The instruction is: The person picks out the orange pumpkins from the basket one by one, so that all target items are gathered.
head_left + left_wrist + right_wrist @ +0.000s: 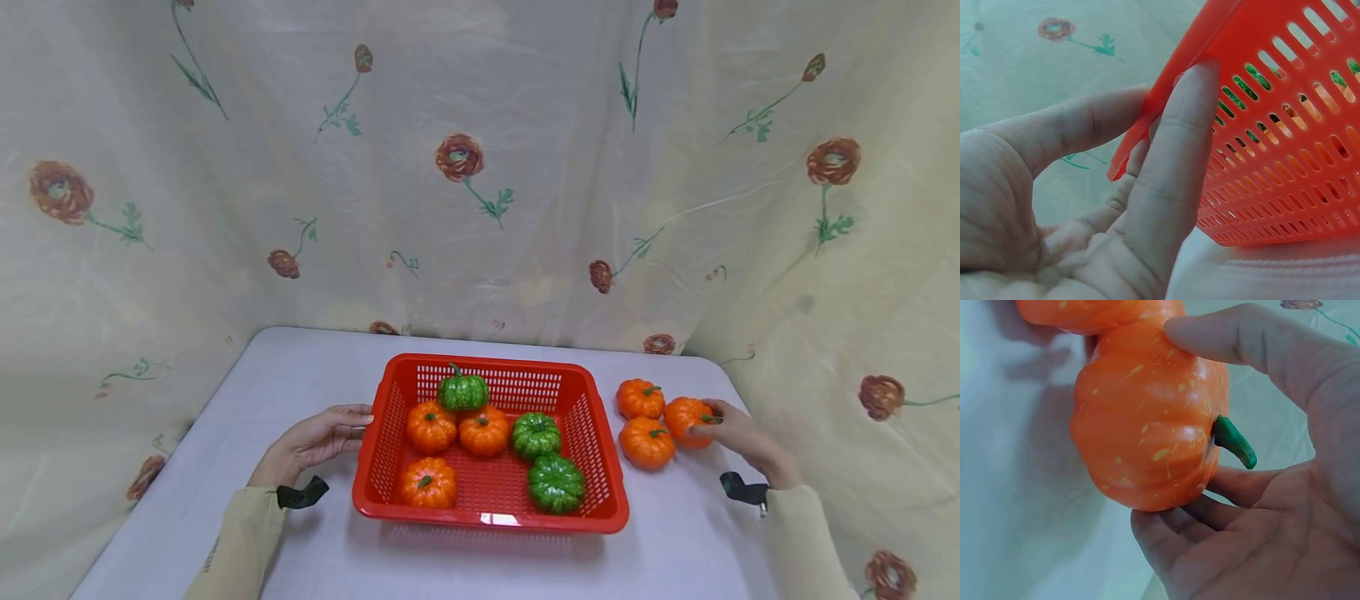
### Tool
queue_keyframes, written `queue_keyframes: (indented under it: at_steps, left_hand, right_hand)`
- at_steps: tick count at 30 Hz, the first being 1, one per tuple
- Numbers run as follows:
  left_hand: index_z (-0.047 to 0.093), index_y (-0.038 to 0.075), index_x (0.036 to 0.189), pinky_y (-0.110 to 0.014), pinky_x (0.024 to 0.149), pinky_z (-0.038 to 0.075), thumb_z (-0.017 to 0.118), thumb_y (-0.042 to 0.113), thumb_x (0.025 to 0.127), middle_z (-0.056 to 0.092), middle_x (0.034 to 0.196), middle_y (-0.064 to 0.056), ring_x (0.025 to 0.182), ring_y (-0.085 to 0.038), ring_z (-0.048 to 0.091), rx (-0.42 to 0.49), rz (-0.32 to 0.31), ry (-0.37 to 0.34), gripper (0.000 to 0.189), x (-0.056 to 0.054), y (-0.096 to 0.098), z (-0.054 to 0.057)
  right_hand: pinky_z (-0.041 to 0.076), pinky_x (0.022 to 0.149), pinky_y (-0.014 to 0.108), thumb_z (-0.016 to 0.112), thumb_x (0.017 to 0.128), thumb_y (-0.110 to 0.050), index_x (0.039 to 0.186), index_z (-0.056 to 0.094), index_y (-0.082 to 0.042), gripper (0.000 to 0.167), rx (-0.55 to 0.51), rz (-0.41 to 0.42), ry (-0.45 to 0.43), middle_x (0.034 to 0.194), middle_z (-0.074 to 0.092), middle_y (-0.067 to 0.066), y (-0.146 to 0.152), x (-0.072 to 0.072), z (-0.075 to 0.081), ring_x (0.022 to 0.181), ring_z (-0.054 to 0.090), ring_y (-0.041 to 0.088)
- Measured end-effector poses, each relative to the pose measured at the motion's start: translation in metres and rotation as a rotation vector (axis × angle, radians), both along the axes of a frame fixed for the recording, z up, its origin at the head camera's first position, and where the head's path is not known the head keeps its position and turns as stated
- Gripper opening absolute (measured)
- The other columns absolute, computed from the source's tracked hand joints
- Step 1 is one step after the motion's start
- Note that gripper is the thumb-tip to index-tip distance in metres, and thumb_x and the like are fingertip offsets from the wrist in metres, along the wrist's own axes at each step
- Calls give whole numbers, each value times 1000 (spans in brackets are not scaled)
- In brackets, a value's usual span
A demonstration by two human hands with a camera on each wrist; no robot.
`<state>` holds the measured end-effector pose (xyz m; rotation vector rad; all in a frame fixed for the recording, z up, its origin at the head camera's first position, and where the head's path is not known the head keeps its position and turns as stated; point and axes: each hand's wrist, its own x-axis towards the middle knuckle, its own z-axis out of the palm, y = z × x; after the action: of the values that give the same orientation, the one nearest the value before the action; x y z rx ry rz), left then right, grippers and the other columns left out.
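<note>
A red plastic basket (491, 518) with slotted walls stands mid-table. My left hand (322, 437) pinches its left rim, the thumb on one side and fingers on the other, as the left wrist view shows close up. Inside lie three orange pumpkins, one near the front left (428, 482), and three green pumpkins, one at the front right (556, 483). To the basket's right, my right hand (746, 437) grips an orange pumpkin (1147, 425) between thumb and fingers; its green stem points toward the palm. Two more orange pumpkins (640, 398) sit beside it.
A white-covered table (315, 367) holds everything. Behind it and at both sides hangs a pale curtain (525, 250) with a flower print, close to the table's back edge. Dark straps (302, 493) are on both wrists.
</note>
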<state>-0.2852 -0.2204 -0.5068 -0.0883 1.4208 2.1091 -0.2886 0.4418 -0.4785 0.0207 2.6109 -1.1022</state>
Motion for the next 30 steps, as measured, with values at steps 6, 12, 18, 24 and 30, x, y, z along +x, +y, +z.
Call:
queue_keyframes:
  at_steps: [6,12,18,24,30]
  left_hand:
    - [32,1,146,-36,95,54,67,16,91,60,127,-10,106,-24,67,-30,44,-17,66,1,1,1]
    - [34,1,143,-35,93,55,65,15,92,61,124,-10,104,-24,67,-21,27,-12,62,0,1,0]
    - [33,-2,142,-35,92,55,56,10,97,62,123,-10,104,-23,67,26,-50,20,52,-3,2,0]
    - [27,-1,147,-38,96,53,61,13,94,61,124,-10,106,-25,66,24,-7,-9,64,1,0,2]
    - [32,1,145,-37,95,54,67,15,91,61,125,-10,104,-24,67,3,22,-28,66,0,1,2]
  right_hand:
    - [31,106,66,61,92,-29,140,22,19,78,25,16,-19,141,29,40,-3,-2,-2,124,35,50]
    - [29,107,68,63,91,-29,141,23,18,79,30,17,-32,142,29,39,-5,-4,-8,125,34,50]
    - [29,106,69,63,91,-32,141,20,18,84,49,28,-38,143,27,39,-6,-5,-7,126,32,51]
    - [32,107,66,64,90,-39,145,14,15,92,57,-5,24,148,20,39,-15,-6,1,133,26,54]
    - [39,103,65,65,90,-41,148,16,8,91,52,12,150,150,23,34,-47,-3,28,134,27,54]
